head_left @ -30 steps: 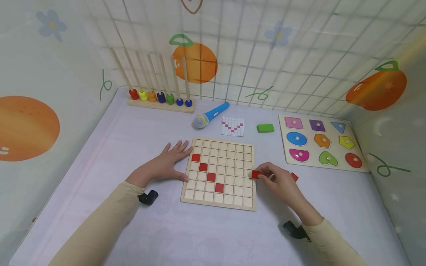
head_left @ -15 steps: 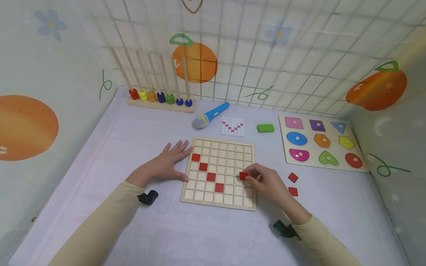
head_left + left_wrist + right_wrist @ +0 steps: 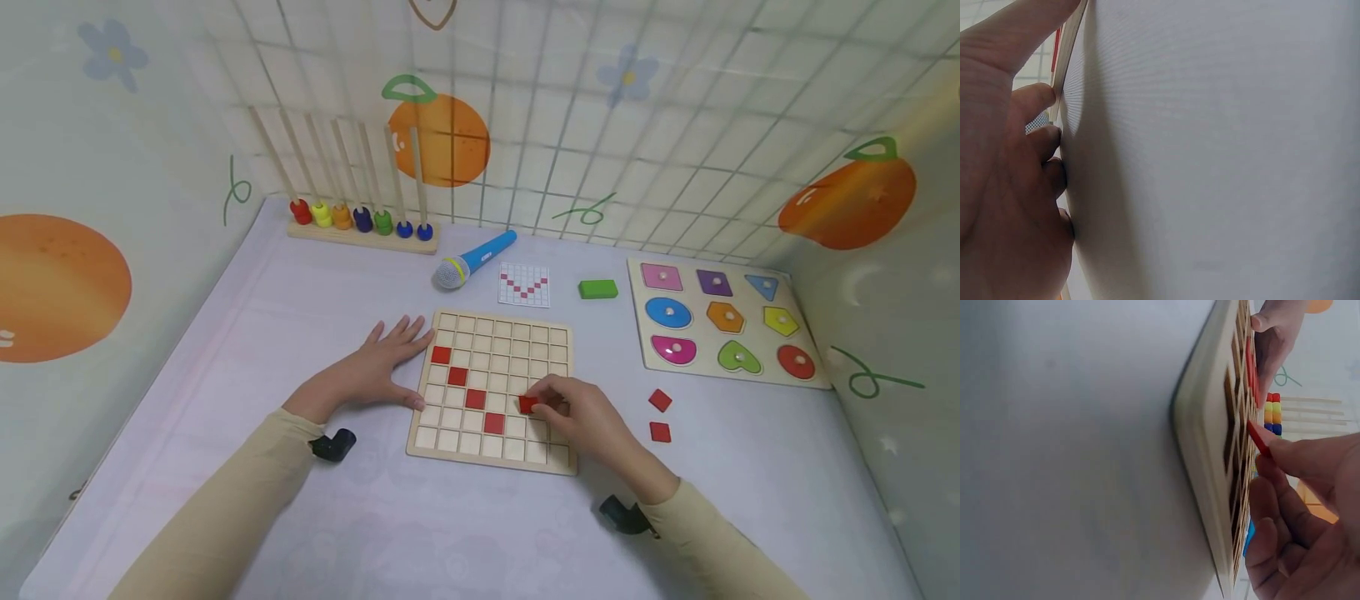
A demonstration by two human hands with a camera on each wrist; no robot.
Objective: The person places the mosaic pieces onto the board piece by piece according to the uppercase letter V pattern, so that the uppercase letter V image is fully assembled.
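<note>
A wooden grid board [image 3: 491, 463] lies flat on the table, with several red tiles such as this red square tile [image 3: 476, 399] set in a descending diagonal on its left half. My right hand [image 3: 588, 417] pinches another red tile [image 3: 1260, 439] between thumb and index finger, tilted over the right middle of the board; its lower edge meets or nearly meets the grid. My left hand [image 3: 367, 375] rests spread at the board's left edge, thumb and fingertips touching the frame. In the left wrist view, its fingers [image 3: 1038, 144] reach down to the table.
Two loose red tiles [image 3: 660, 432] lie right of the board. Behind it are a pattern card [image 3: 524, 286], a blue toy microphone [image 3: 476, 260] and a green block [image 3: 597, 289]. A shape puzzle [image 3: 637, 310] lies at right; a bead-and-peg stand [image 3: 360, 240] stands back left.
My right hand has carried the red tile leftward from the board's right edge to over its cells, uncovering the two loose tiles. My left hand has stayed still.
</note>
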